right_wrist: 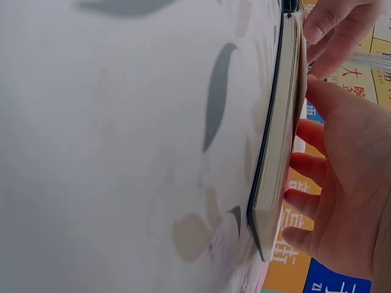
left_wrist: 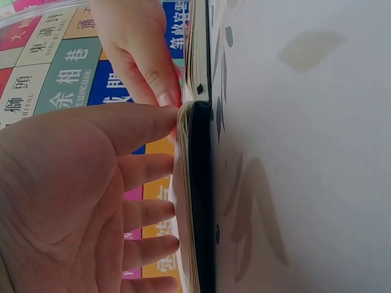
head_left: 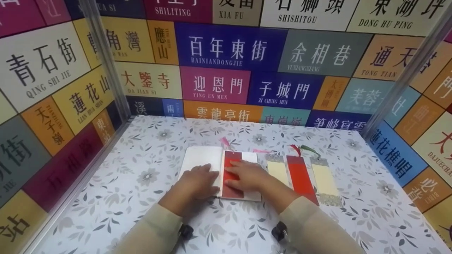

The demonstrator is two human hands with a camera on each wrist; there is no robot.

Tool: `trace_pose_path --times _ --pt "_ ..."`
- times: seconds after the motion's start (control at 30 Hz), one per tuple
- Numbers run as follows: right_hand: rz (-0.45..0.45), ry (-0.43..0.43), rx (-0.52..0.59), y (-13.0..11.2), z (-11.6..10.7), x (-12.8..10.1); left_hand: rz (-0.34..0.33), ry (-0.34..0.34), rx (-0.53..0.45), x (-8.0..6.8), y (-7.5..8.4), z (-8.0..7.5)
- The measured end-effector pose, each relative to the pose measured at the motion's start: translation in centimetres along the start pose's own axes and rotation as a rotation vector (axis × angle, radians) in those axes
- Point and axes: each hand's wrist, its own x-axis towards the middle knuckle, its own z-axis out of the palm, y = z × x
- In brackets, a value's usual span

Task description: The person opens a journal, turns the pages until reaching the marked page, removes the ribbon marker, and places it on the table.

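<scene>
An open notebook (head_left: 201, 154) lies flat on the table, its dark cover and page edges showing in the left wrist view. My left hand (head_left: 199, 181) rests on the left page with its fingers spread, the thumb near the fold. Across the right page lies a red bookmark (head_left: 233, 193), running lengthwise beside the fold. The fingertips of my right hand (head_left: 249, 174) press on this bookmark, the fingers extended and spread. A pink tassel (head_left: 225, 141) sticks out past the notebook's top edge. In the right wrist view, the fingertips touch the top of the page block (right_wrist: 275, 140).
Right of the notebook, a cream bookmark (head_left: 277, 169), a red bookmark (head_left: 302, 176) and another cream bookmark (head_left: 325, 176) lie in a row. Red and green tassels (head_left: 310, 150) extend from their tops. Printed panels (head_left: 229, 46) surround the floral-patterned table (head_left: 141, 208) at the back and sides.
</scene>
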Motion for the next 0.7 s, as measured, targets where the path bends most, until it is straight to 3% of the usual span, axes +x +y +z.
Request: trace_pose_path --times 0.53,0.7 --pt "0.195 0.08 0.161 2.8 0.0 -1.8 0.013 -0.002 0.01 0.0 -0.1 0.1" --pt "0.336 0.098 0.291 3.0 0.0 -2.0 0.024 0.002 0.029 0.1 0.0 0.2"
